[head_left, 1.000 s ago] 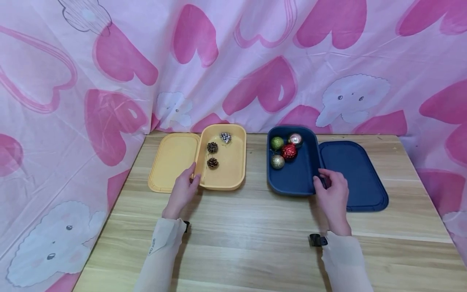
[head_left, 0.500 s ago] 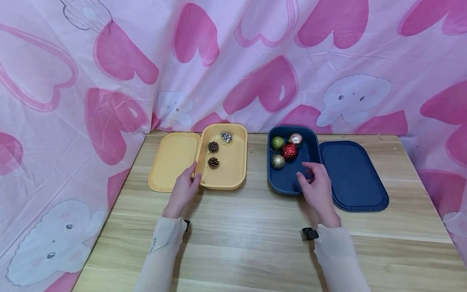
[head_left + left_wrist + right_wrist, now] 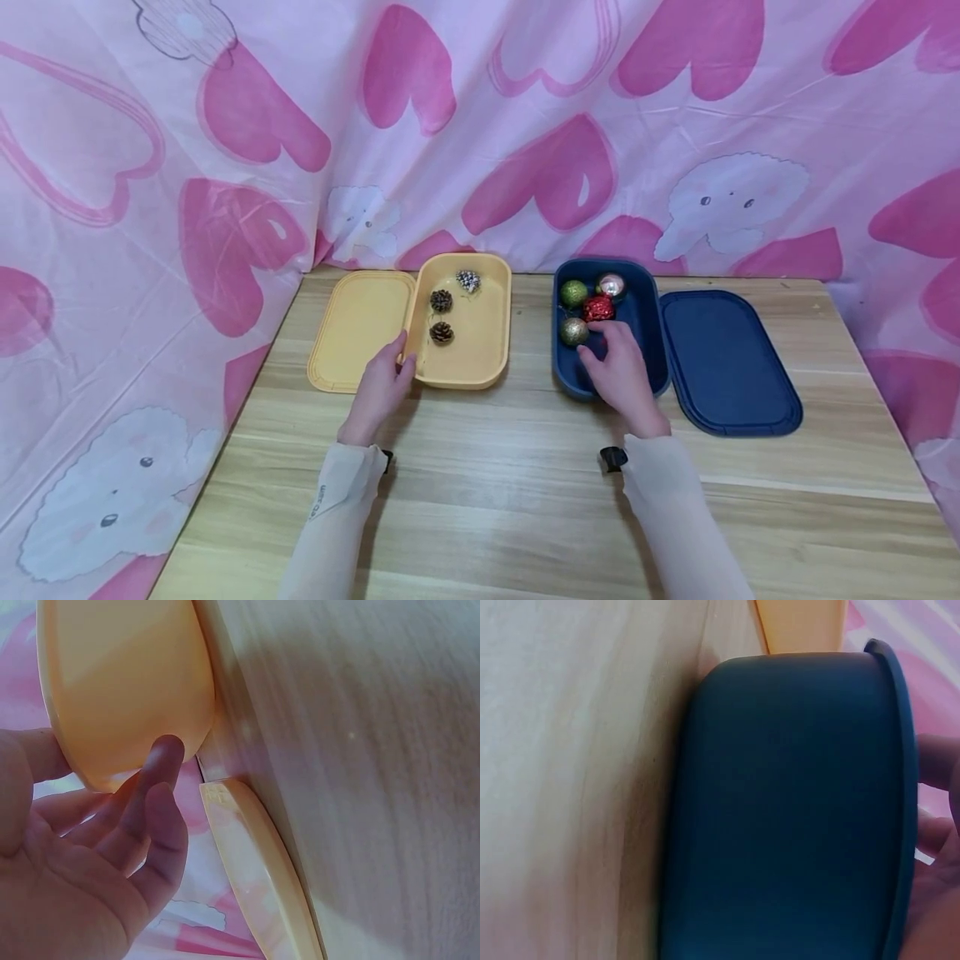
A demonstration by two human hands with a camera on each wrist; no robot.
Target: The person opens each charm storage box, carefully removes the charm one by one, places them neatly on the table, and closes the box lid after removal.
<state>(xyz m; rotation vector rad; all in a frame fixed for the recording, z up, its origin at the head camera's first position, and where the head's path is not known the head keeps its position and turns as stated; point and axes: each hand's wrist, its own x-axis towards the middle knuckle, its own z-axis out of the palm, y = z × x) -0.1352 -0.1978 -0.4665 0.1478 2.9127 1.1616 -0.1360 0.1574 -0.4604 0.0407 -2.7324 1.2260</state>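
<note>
My left hand (image 3: 381,387) is at the near left corner of a yellow box (image 3: 491,333), thumb at the rim and fingers curled against the outer wall, as the left wrist view shows. Several pine cones lie in that box: two brown ones, including the front pine cone (image 3: 442,333), and a white-tipped pine cone (image 3: 468,281). My right hand (image 3: 622,375) reaches over the near wall of a dark blue box (image 3: 654,333), fingertips and thumb parted right beside a gold glitter ball (image 3: 573,332). Around it lie a red ball (image 3: 599,308), a green ball (image 3: 573,293) and a pink ball (image 3: 611,286).
A yellow lid (image 3: 360,329) lies left of the yellow box, and a dark blue lid (image 3: 735,362) lies right of the blue box. Both boxes stand at the back of the wooden table (image 3: 495,483), before a pink heart-patterned curtain (image 3: 540,167).
My right hand has moved left from the blue box's right wall to inside, beside the gold ball. The left hand has stayed at the yellow box's corner.
</note>
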